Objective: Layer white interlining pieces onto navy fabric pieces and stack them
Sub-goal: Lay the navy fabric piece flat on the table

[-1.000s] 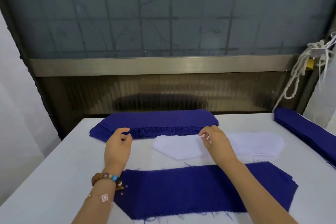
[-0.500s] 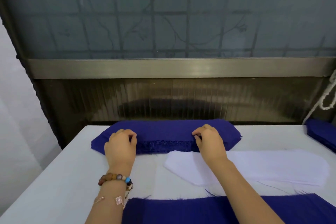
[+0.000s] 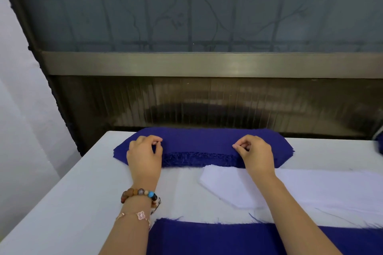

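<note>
- Both hands were out at the far side of the worktop, resting on the navy stack that lay along the far edge, frayed edges facing near.
- Left hand sat over the stack's left end, fingers curled in, thumb and forefinger tips close together on the top layer. Whether they actually pinched a layer, I could not tell.
- Right hand mirrored it toward the stack's right end, fingers curled the same way on the top layer; here too I could not tell if a layer was pinched.
- White interlining pieces lay just near of the stack, right of centre, running off to the right under the right forearm.
- Another navy piece lay flat at the near edge, apart from the white pile.
- A beaded bracelet and a thin chain were on the left wrist.
</note>
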`<state>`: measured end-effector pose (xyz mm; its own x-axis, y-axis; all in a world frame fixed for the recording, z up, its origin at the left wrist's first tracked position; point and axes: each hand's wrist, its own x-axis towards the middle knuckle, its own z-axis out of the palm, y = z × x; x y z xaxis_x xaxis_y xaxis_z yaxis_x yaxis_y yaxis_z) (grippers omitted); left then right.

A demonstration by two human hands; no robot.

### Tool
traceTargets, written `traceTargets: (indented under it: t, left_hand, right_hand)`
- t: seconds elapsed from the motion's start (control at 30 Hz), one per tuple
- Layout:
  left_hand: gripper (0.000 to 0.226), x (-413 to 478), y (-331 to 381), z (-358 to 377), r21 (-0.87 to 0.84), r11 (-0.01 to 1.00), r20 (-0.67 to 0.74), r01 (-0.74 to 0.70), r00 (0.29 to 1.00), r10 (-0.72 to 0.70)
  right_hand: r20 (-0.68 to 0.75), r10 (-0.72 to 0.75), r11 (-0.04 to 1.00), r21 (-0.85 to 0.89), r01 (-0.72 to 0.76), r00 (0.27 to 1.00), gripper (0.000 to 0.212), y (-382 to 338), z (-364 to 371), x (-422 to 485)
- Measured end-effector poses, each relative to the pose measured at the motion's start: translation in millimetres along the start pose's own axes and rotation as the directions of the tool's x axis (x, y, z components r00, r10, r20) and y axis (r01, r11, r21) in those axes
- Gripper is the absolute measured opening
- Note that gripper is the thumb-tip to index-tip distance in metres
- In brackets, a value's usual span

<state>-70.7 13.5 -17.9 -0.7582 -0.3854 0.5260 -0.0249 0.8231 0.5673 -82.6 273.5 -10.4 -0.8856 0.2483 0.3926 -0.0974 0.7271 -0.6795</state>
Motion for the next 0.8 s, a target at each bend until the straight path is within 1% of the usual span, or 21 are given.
traceTargets:
  t: [0.1, 0.13, 0.2, 0.3, 0.37, 0.47, 0.63, 0.8]
  left_hand:
    - [0.027, 2.5, -3.1, -0.2, 0.059, 0.997, -0.005, 0.041, 0.999, -0.041]
    - [0.035, 2.7, -3.7, -0.2, 0.080, 0.994, 0.008, 0.070, 0.997, -0.071]
    - [0.052, 3.4, -4.7, 0.3, 0.124, 0.983, 0.059, 0.137, 0.988, -0.145]
    - [0.066, 5.5, -5.4, 2.0, 0.123, 0.970, 0.137, 0.210, 0.964, -0.226]
    - [0.068, 5.7, -6.3, 2.7, 0.100, 0.970, 0.154, 0.221, 0.960, -0.235]
    - [0.067, 5.2, -8.4, 2.2, 0.048, 0.975, 0.146, 0.219, 0.964, -0.224]
    - [0.062, 5.6, -7.1, 2.2, 0.094, 0.978, 0.160, 0.188, 0.966, -0.201]
    - [0.056, 5.0, -6.5, 1.8, 0.079, 0.974, 0.181, 0.214, 0.957, -0.225]
  right_hand:
    - [-0.033, 0.002, 1.000, 0.017, -0.001, 0.999, 0.002, 2.5, 1.1, -0.3]
    - [-0.043, 0.007, 1.000, 0.009, -0.007, 0.999, 0.005, 3.6, 1.3, -0.7]
    - [-0.047, -0.012, 0.998, -0.061, 0.009, 0.999, 0.019, 6.3, 1.9, -1.6]
    - [-0.005, -0.118, 0.979, -0.166, 0.116, 0.993, 0.034, 6.6, 2.7, -3.4]
    - [0.064, -0.146, 0.971, -0.181, 0.156, 0.987, 0.039, 6.4, 3.5, -3.0]
    - [0.134, -0.116, 0.974, -0.179, 0.139, 0.984, 0.039, 7.1, 5.8, -2.3]
    - [0.142, -0.087, 0.973, -0.199, 0.114, 0.986, 0.039, 7.0, 4.9, -1.8]
    - [0.141, -0.070, 0.972, -0.211, 0.100, 0.987, 0.039, 5.6, 4.6, -2.1]
